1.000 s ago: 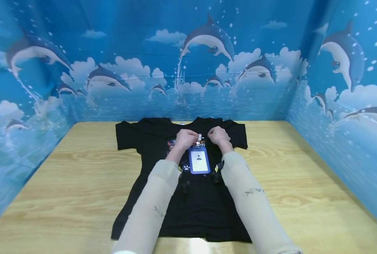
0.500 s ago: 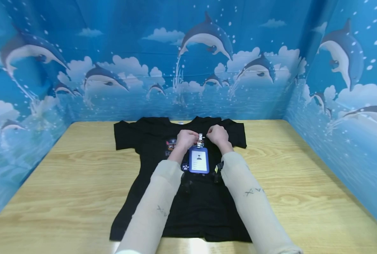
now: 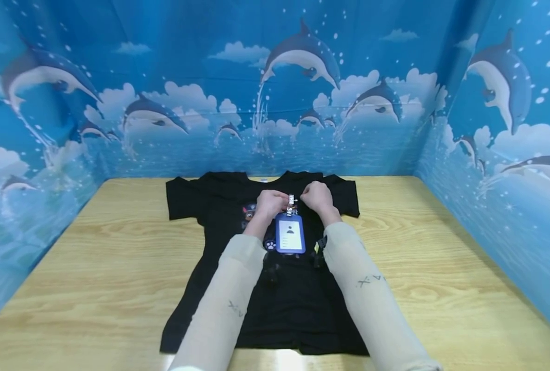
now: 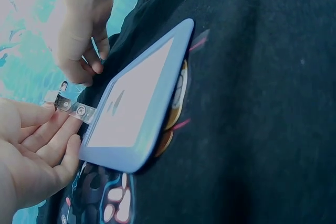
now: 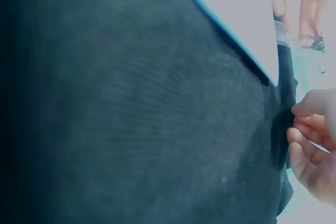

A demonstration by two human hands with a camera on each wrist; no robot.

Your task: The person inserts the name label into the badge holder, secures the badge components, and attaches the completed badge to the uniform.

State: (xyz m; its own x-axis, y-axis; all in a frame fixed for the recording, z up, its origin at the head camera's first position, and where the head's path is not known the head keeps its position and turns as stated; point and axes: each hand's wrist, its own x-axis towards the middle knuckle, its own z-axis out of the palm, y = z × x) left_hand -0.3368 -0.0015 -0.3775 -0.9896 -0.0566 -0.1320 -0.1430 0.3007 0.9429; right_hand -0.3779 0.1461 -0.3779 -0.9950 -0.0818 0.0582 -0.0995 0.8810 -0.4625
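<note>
A black T-shirt (image 3: 298,309) with a cartoon print lies spread on the table. On its chest rests a blue badge holder (image 3: 290,233) with a white card inside. My left hand (image 3: 270,203) pinches the metal clip (image 4: 62,102) at the end of the holder's clear strap (image 4: 81,112). To the right of the clip, my right hand (image 3: 318,197) has its thumb and fingertips together on the shirt; in the right wrist view these fingers (image 5: 302,135) pinch a bit of black cloth. The clip stands apart from that cloth.
The wooden table (image 3: 94,268) extends on both sides of the shirt. A blue dolphin-print curtain (image 3: 196,129) encloses the back and sides. Dark wrist-worn devices (image 3: 319,252) hang under the sleeves, close above the shirt.
Both hands stay almost in place, the right one shifting very slightly left. The clip and badge holder tilt a little between frames. The whole head view shifts slightly.
</note>
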